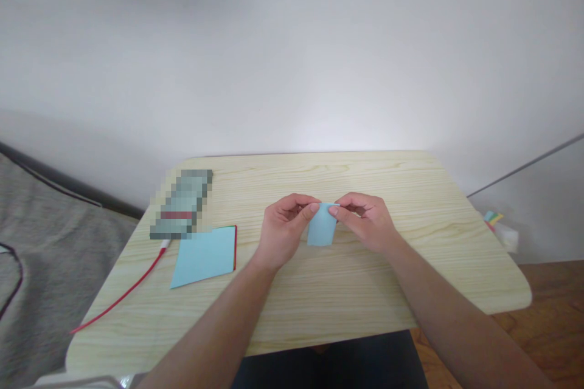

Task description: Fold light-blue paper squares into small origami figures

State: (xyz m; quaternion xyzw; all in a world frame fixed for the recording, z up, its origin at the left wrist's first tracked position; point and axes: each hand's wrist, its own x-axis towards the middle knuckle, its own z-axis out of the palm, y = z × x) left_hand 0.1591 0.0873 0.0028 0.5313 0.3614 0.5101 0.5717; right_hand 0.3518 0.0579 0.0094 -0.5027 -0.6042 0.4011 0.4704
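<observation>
- Wall point(292, 55): pale, fills the upper half of the frame.
- Table point(387, 176): light wood grain, rounded corners, spans the centre and lower frame.
- Grey fabric point(55, 261): left edge of the frame, beside the table.
- Floor point(547, 310): brown wood, lower right.
- Dark clothing point(328, 368): bottom centre, below the table's near edge.
- Left hand point(285, 228): centre of the frame; pinches the paper at its upper left corner, thumb on the near face, fingers behind.
- Right hand point(369, 222): just right of centre; pinches the same sheet at its upper right corner, thumb likewise in front.
- Stack point(205, 258): lower left of centre, flat on the table; light blue sheet on top, red edge showing along its right side.
- Phone point(185, 200): left of centre, on the table just above the stack; pixelated, detail unreadable.
- Cable point(121, 298): red, white plug at the phone's lower end, runs toward the lower left.
- Paper point(322, 228): small, light blue, centre of the frame between both hands; lower part hangs free of the fingers. Contact with the table: cannot tell.
- Coloured scraps point(493, 217): right edge, beyond the table.
</observation>
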